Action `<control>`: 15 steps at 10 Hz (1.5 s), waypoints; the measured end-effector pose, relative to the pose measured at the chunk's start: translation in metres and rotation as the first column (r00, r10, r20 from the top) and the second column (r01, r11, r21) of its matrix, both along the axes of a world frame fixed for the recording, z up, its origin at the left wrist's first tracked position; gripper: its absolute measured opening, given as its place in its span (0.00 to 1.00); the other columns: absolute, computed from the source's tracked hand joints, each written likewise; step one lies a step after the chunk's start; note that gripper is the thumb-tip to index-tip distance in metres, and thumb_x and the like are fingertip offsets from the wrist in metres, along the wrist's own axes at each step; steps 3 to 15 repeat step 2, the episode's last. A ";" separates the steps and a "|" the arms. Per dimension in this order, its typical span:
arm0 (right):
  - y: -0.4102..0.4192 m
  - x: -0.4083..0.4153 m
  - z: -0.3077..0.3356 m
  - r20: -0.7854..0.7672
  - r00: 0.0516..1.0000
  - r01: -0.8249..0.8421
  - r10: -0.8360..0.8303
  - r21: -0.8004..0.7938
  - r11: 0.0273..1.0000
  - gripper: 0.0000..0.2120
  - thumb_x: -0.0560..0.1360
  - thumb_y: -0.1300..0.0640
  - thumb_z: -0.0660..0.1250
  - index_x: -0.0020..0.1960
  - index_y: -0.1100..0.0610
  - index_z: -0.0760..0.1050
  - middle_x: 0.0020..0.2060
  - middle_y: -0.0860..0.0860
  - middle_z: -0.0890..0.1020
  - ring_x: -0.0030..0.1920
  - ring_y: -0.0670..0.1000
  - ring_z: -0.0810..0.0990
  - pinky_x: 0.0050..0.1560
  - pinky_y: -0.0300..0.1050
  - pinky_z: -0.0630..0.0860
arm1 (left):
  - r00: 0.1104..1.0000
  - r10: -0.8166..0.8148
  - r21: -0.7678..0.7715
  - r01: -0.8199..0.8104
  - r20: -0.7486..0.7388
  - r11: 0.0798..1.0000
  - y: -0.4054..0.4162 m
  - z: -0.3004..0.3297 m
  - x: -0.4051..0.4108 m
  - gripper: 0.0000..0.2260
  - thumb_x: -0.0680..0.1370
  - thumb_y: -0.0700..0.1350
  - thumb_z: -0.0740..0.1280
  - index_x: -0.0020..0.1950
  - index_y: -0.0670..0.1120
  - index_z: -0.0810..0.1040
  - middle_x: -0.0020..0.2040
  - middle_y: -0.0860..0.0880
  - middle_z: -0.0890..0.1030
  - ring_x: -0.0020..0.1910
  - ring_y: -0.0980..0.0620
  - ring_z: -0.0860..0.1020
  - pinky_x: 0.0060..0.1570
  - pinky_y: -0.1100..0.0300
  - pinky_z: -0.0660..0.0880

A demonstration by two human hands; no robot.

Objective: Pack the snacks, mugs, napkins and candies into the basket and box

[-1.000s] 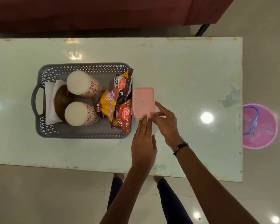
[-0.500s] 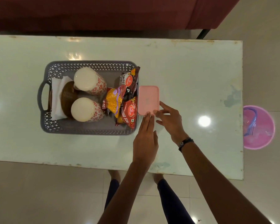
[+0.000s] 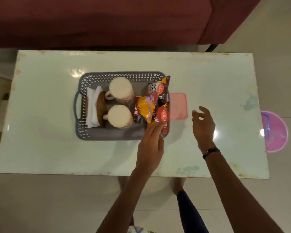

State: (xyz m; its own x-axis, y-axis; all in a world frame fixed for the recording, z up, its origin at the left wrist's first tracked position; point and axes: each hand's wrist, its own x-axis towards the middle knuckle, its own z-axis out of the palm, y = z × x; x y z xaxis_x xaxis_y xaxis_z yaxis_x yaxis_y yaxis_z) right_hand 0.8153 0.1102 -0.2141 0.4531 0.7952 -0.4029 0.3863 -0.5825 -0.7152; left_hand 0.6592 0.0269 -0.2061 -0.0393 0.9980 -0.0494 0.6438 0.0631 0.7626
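- I see the left hand (image 3: 150,145) with fingertips touching the snack packets (image 3: 151,106) in the basket (image 3: 107,134); grip unclear.
- The right hand (image 3: 202,125) hovers relaxed, empty, just right of the pink box (image 3: 179,106).

A pale, glossy tabletop (image 3: 49,145), worn and rust-flecked along its edges and marked with bluish stains toward its right side and near edge, reflects several ceiling lights. Beyond its far edge stands a dark red sofa (image 3: 107,21) with a thin black leg (image 3: 211,47) showing at its right end. On the beige tiled floor (image 3: 40,202) just off the tabletop's right edge sits a round pink bin (image 3: 277,138) with something bluish-violet inside it, too blurred to identify.
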 end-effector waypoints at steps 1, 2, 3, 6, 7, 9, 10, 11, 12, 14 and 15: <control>-0.022 -0.039 0.023 -0.023 0.999 -0.027 0.028 0.042 0.999 0.15 0.78 0.51 0.61 0.62 0.53 0.72 0.54 0.56 0.82 0.50 0.57 0.82 0.53 0.58 0.79 | 1.000 0.003 0.019 -0.003 -0.008 1.000 -0.008 0.024 -0.053 0.17 0.79 0.39 0.60 0.68 0.45 0.70 0.66 0.48 0.74 0.66 0.57 0.70 0.61 0.67 0.72; -0.033 -0.072 0.048 -0.006 0.997 -0.076 0.076 0.021 0.997 0.13 0.77 0.51 0.61 0.60 0.53 0.74 0.53 0.56 0.83 0.50 0.58 0.82 0.51 0.55 0.79 | 0.998 0.062 0.026 -0.062 -0.013 0.998 -0.014 0.049 -0.102 0.16 0.78 0.37 0.60 0.66 0.44 0.72 0.64 0.47 0.75 0.63 0.53 0.73 0.59 0.67 0.71; -0.033 -0.072 0.048 -0.006 0.997 -0.076 0.076 0.021 0.997 0.13 0.77 0.51 0.61 0.60 0.53 0.74 0.53 0.56 0.83 0.50 0.58 0.82 0.51 0.55 0.79 | 0.998 0.062 0.026 -0.062 -0.013 0.998 -0.014 0.049 -0.102 0.16 0.78 0.37 0.60 0.66 0.44 0.72 0.64 0.47 0.75 0.63 0.53 0.73 0.59 0.67 0.71; -0.033 -0.072 0.048 -0.006 0.997 -0.076 0.076 0.021 0.997 0.13 0.77 0.51 0.61 0.60 0.53 0.74 0.53 0.56 0.83 0.50 0.58 0.82 0.51 0.55 0.79 | 0.998 0.062 0.026 -0.062 -0.013 0.998 -0.014 0.049 -0.102 0.16 0.78 0.37 0.60 0.66 0.44 0.72 0.64 0.47 0.75 0.63 0.53 0.73 0.59 0.67 0.71; -0.033 -0.072 0.048 -0.006 0.997 -0.076 0.076 0.021 0.997 0.13 0.77 0.51 0.61 0.60 0.53 0.74 0.53 0.56 0.83 0.50 0.58 0.82 0.51 0.55 0.79 | 0.998 0.062 0.026 -0.062 -0.013 0.998 -0.014 0.049 -0.102 0.16 0.78 0.37 0.60 0.66 0.44 0.72 0.64 0.47 0.75 0.63 0.53 0.73 0.59 0.67 0.71; -0.033 -0.072 0.048 -0.006 0.997 -0.076 0.076 0.021 0.997 0.13 0.77 0.51 0.61 0.60 0.53 0.74 0.53 0.56 0.83 0.50 0.58 0.82 0.51 0.55 0.79 | 0.998 0.062 0.026 -0.062 -0.013 0.998 -0.014 0.049 -0.102 0.16 0.78 0.37 0.60 0.66 0.44 0.72 0.64 0.47 0.75 0.63 0.53 0.73 0.59 0.67 0.71; -0.033 -0.072 0.048 -0.006 0.997 -0.076 0.076 0.021 0.997 0.13 0.77 0.51 0.61 0.60 0.53 0.74 0.53 0.56 0.83 0.50 0.58 0.82 0.51 0.55 0.79 | 0.998 0.062 0.026 -0.062 -0.013 0.998 -0.014 0.049 -0.102 0.16 0.78 0.37 0.60 0.66 0.44 0.72 0.64 0.47 0.75 0.63 0.53 0.73 0.59 0.67 0.71; -0.033 -0.072 0.048 -0.006 0.997 -0.076 0.076 0.021 0.997 0.13 0.77 0.51 0.61 0.60 0.53 0.74 0.53 0.56 0.83 0.50 0.58 0.82 0.51 0.55 0.79 | 0.998 0.062 0.026 -0.062 -0.013 0.998 -0.014 0.049 -0.102 0.16 0.78 0.37 0.60 0.66 0.44 0.72 0.64 0.47 0.75 0.63 0.53 0.73 0.59 0.67 0.71; -0.033 -0.072 0.048 -0.006 0.997 -0.076 0.076 0.021 0.997 0.13 0.77 0.51 0.61 0.60 0.53 0.74 0.53 0.56 0.83 0.50 0.58 0.82 0.51 0.55 0.79 | 0.998 0.062 0.026 -0.062 -0.013 0.998 -0.014 0.049 -0.102 0.16 0.78 0.37 0.60 0.66 0.44 0.72 0.64 0.47 0.75 0.63 0.53 0.73 0.59 0.67 0.71; -0.033 -0.072 0.048 -0.006 0.997 -0.076 0.076 0.021 0.997 0.13 0.77 0.51 0.61 0.60 0.53 0.74 0.53 0.56 0.83 0.50 0.58 0.82 0.51 0.55 0.79 | 0.998 0.062 0.026 -0.062 -0.013 0.998 -0.014 0.049 -0.102 0.16 0.78 0.37 0.60 0.66 0.44 0.72 0.64 0.47 0.75 0.63 0.53 0.73 0.59 0.67 0.71; -0.033 -0.072 0.048 -0.006 0.997 -0.076 0.076 0.021 0.997 0.13 0.77 0.51 0.61 0.60 0.53 0.74 0.53 0.56 0.83 0.50 0.58 0.82 0.51 0.55 0.79 | 0.998 0.062 0.026 -0.062 -0.013 0.998 -0.014 0.049 -0.102 0.16 0.78 0.37 0.60 0.66 0.44 0.72 0.64 0.47 0.75 0.63 0.53 0.73 0.59 0.67 0.71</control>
